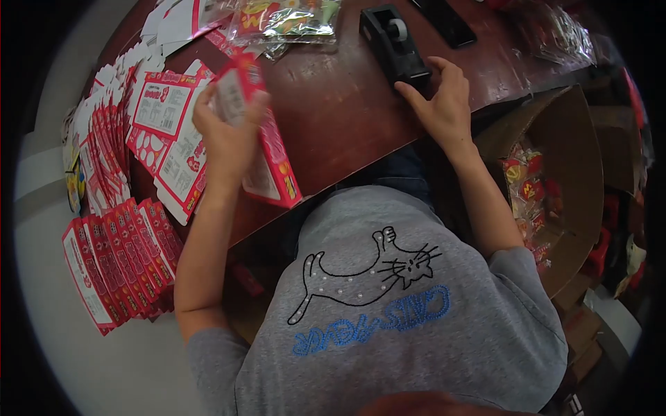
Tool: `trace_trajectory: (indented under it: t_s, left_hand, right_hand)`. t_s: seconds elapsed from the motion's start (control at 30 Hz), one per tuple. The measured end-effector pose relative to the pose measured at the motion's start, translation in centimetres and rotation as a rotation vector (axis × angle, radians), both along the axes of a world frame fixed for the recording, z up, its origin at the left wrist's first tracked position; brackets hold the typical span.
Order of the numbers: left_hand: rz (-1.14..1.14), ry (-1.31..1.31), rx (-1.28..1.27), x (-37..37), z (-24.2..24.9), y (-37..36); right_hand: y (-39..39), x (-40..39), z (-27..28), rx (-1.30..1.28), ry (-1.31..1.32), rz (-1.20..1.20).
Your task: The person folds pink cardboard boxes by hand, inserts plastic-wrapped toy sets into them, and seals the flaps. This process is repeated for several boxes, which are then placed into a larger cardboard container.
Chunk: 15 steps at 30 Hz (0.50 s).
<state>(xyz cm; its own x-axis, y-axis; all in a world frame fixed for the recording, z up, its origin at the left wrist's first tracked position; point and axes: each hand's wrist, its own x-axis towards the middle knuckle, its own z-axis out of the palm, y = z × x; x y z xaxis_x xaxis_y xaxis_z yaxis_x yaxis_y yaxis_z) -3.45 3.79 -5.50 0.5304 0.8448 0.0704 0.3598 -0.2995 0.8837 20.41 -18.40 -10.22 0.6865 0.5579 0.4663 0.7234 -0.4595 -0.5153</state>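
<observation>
My left hand [229,135] grips a pink and white box [277,149], which stands tilted over the table's front edge. The thumb lies on the near side and the fingers go round the far left side. My right hand [447,104] has its thumb and fingers spread around the near end of a black tape dispenser [392,45]; whether it touches the dispenser I cannot tell. Left of my left hand lie flattened pink and white cartons [163,107], overlapping one another.
Upright pink boxes [121,267] are packed at lower left, below a stack of folded cartons [104,142]. Clear bags [284,21] lie at the table's [326,104] back. A black phone-like object [444,21] is beside the dispenser. An open cardboard box [576,187] holds small packets.
</observation>
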Motion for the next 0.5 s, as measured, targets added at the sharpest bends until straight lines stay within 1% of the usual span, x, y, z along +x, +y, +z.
trace_trajectory:
  t_s: [0.03, 0.07, 0.1, 0.13, 0.17, 0.2, 0.23, 0.3, 0.33, 0.4, 0.43, 0.47, 0.5]
  left_hand:
    - [0.128, -0.174, -0.492, 0.5, 2.1, 0.7]
    - [0.136, -0.245, -0.582, 0.4, 3.7, 0.7]
    - [0.130, -0.248, -0.576, -0.3, 3.4, 1.0]
    - [-0.006, 0.078, -0.127, -1.1, 2.7, 1.5]
    - [-0.139, 0.402, 0.329, -1.9, 2.3, 1.8]
    - [-0.444, 0.480, 0.409, -2.1, 3.8, 1.2]
    - [-0.445, 0.488, 0.414, -1.6, 4.4, 0.8]
    - [-0.860, 0.814, 0.851, 0.0, 4.8, 0.2]
    - [-0.909, 0.781, 0.905, 1.2, 3.9, 1.1]
    - [-0.948, 0.771, 0.962, 4.2, 2.5, 2.7]
    - [-0.992, 0.760, 1.015, 5.6, 1.9, 3.5]
    - [-1.004, 0.705, 0.995, 6.5, 1.2, 4.1]
    - [-1.003, 0.703, 0.996, 6.9, 1.4, 3.9]
  right_hand:
    - [0.0, 0.8, -0.4, 0.002, -0.010, -0.009]
    - [0.3, 1.7, -0.7, 0.039, 0.158, 0.041]
    - [0.7, 2.6, -1.0, 0.079, 0.330, 0.094]
    - [1.1, 3.8, -1.2, 0.088, 0.330, 0.091]
    - [1.3, 5.0, -1.6, 0.115, 0.453, 0.128]
    - [1.4, 5.5, -1.9, 0.141, 0.578, 0.167]
    - [1.7, 5.4, -0.7, 0.148, 0.584, 0.168]
    - [2.2, 5.9, 1.9, 0.071, 1.086, 0.167]
    - [2.3, 6.0, 1.7, 0.075, 1.084, 0.170]
    - [2.4, 6.7, 0.6, 0.301, 1.246, 0.229]
    - [2.3, 6.2, 0.7, 0.307, 1.240, 0.230]
    - [1.9, 5.4, 0.9, 0.425, 1.165, 0.235]
    - [1.7, 4.7, 0.9, 0.537, 1.089, 0.239]
